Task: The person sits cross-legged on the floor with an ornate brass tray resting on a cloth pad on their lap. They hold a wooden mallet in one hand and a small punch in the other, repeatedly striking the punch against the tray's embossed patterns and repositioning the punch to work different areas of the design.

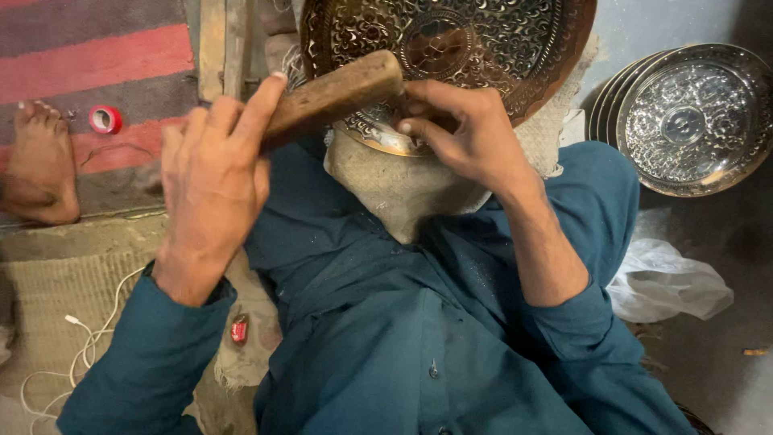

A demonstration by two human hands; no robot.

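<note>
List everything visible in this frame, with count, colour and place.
engraved tray: one, brass-brown, top centre, resting on a cloth pad
wooden block: one, brown, over the tray's lower rim
cloth pad: one, beige, on the lap
silver plates: a stack, exact count unclear, right, on the floor
tape roll: one, red, upper left on the rug
striped rug: one, pink and grey, upper left
white cable: one, lower left
plastic bag: one, white, right
bare foot: one, another person's, left
left hand: grips the block
right hand: fingers at the tray's rim
</note>
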